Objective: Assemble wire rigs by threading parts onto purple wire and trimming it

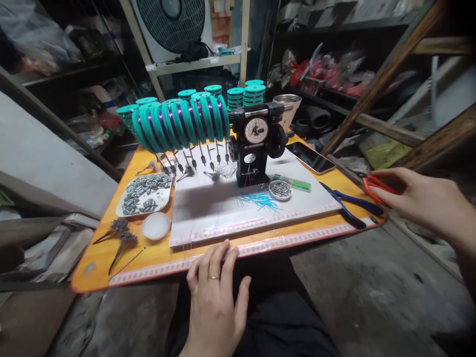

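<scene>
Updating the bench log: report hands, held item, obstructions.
Left hand open at front edge of orange tabletop. Right hand holding red looped handle. Possible obstruction: blue-handled black pliers close by.

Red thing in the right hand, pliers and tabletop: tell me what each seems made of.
Red thing: likely plastic, given its smooth, bright, even colour.
Pliers: dark jaws look like metal; the thick blue sleeves are perhaps rubber or plastic.
Tabletop: possibly wood or laminate, judging by its smooth yellow-orange surface; the picture leaves that open.
</scene>
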Motion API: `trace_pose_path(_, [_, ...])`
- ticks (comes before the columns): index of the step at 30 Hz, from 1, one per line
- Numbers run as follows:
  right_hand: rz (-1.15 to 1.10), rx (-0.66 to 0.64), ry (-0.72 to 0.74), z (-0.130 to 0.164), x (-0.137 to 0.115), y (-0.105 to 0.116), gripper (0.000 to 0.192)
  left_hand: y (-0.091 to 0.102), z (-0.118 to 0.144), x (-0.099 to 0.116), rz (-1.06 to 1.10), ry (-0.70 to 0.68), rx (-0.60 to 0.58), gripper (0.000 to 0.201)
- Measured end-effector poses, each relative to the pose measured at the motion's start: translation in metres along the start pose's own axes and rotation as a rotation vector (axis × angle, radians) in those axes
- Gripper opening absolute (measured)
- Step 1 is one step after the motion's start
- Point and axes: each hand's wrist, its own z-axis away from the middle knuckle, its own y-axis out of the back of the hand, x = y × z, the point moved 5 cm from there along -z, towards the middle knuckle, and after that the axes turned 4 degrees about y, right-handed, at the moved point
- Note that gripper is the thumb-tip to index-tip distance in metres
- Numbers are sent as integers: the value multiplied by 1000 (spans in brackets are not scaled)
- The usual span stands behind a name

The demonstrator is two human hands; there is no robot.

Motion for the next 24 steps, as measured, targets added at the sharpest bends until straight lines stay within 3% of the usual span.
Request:
trace_pose_path(3, [93,-162,55,-28,-8,-13,46,-8,-4,-2,-86,24,-25,38])
trace_pose_path(6, [162,-221,110,-36,-15,-25,43,-13,-2,1,-52,21,-14,34])
trace_pose_path(11, [233,-218,154,-28,-25,-28,41,-12,-3,20,198,-82,22,29])
trace_pose_path(15, [243,-190,151,-23,-29,-22,46,-15,-19,26,111,-73,9,27])
trace_pose_path(18, [241,-183,133,-20,-27,-16,50,-18,-27,27,77,-152,-29,28])
trace_pose_path(22, [219,-200,145,-17,-27,-14,46,-7,-22,22,198,-316,31,24])
trace_pose_path(24, [216,-207,152,-16,-29,-16,43,-1,-19,15,185,-322,93,23])
